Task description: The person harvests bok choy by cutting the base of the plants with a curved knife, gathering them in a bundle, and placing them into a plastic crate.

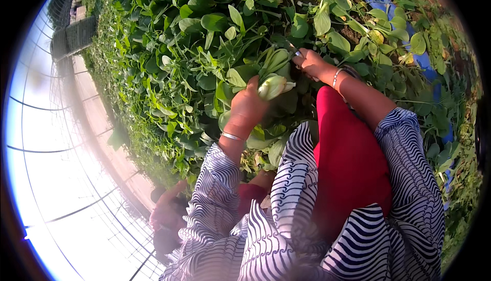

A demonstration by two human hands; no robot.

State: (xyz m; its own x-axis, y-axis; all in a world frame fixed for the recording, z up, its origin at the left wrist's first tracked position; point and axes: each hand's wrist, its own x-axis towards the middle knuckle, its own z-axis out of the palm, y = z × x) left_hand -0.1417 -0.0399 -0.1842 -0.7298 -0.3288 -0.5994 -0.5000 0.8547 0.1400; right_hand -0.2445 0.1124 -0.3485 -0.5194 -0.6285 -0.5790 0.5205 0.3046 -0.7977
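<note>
My left hand [248, 104] grips a bunch of leafy greens that looks like pak choi [273, 86], its pale cut stem ends pointing right. Large green leaves spread around and beneath that hand. Just to the right, my right hand [312, 65] is curled around a small metal tool, apparently a knife [294, 49], with a short bright part showing at the fingers. The tool's handle is hidden in the palm. Low leaves and shaded stems lie close about its tip.
Dense leafy plants [165, 62] fill the bed ahead and to the left. A blue plastic strip [422, 60] runs through greens on the right. Another person [168, 219] is at lower left, near a pale path [96, 114]. A dark crate-like object [73, 37] stands far left.
</note>
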